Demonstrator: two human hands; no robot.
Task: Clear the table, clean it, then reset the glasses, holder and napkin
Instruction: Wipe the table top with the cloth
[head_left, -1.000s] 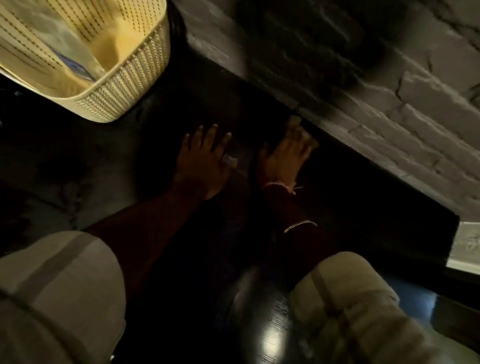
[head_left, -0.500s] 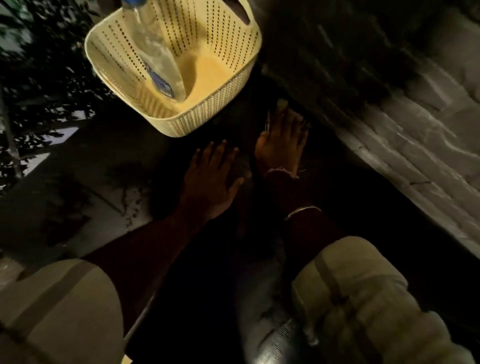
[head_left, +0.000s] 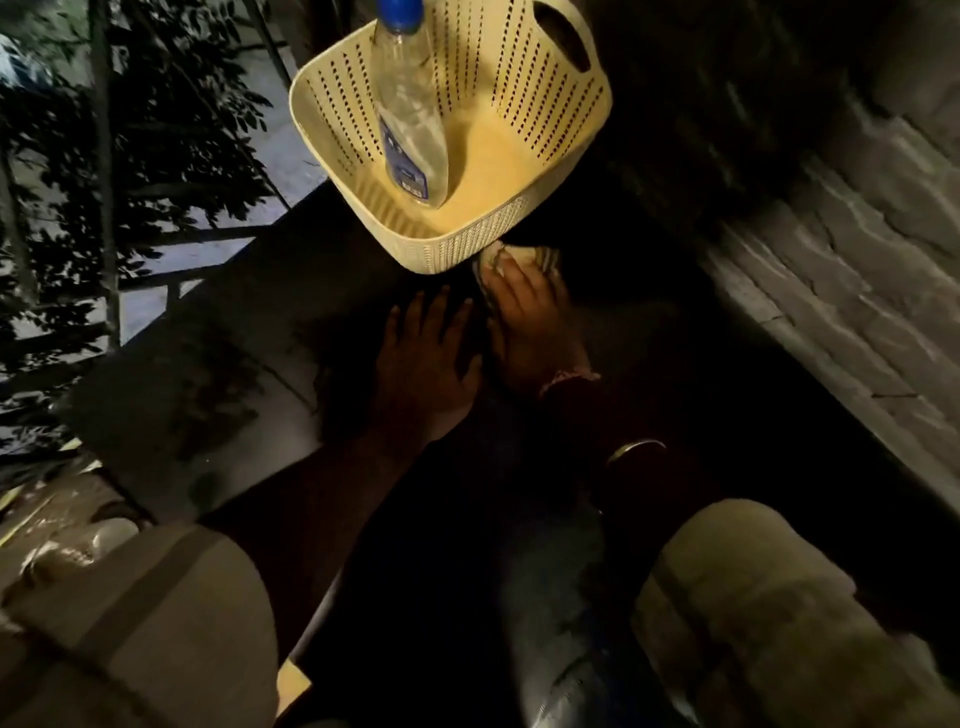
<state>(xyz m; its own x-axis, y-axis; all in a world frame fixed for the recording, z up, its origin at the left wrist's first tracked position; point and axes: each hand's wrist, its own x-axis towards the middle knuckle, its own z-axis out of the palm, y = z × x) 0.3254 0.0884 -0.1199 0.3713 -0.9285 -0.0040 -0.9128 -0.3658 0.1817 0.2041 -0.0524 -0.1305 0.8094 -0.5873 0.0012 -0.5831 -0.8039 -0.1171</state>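
The right hand (head_left: 530, 322) covers most of a striped cloth (head_left: 501, 255); the bottle (head_left: 410, 114) cap is cut off above.

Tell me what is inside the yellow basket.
A clear plastic bottle with a blue cap leans inside the basket. The floor under the bottle is hidden.

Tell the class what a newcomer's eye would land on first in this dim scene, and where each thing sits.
The pale yellow basket at the top centre stands out brightest, with a clear blue-capped bottle leaning inside it. Just below it, on the dark table, the right hand presses on a cloth next to the basket, and the left hand lies flat beside it.
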